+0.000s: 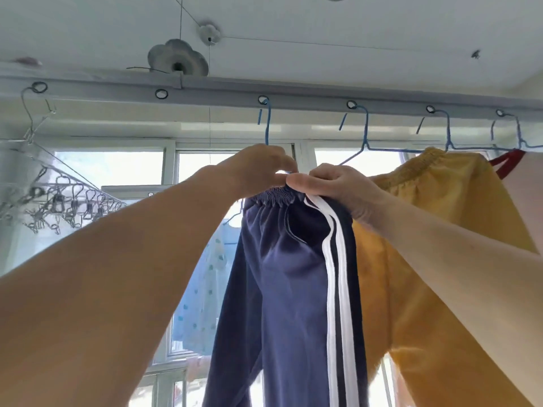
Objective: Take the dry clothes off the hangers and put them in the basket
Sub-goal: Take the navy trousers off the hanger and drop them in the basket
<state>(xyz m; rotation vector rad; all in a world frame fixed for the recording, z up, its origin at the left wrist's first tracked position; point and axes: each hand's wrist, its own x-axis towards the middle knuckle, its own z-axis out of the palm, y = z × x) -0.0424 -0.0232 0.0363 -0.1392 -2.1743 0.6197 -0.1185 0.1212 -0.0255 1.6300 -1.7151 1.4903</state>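
Navy trousers with two white side stripes hang from a blue wire hanger hooked in a ring on the overhead rail. My left hand is raised to the top of the elastic waistband, its fingers curled and pinching at the hanger and band. My right hand pinches the waistband from the right, thumb on top. The hanger's lower part is hidden behind both hands. No basket is in view.
Right of the trousers hang a yellow garment and a white one with red trim on more blue hangers. A metal peg rack hangs at left. A light blue patterned garment hangs behind, before the window.
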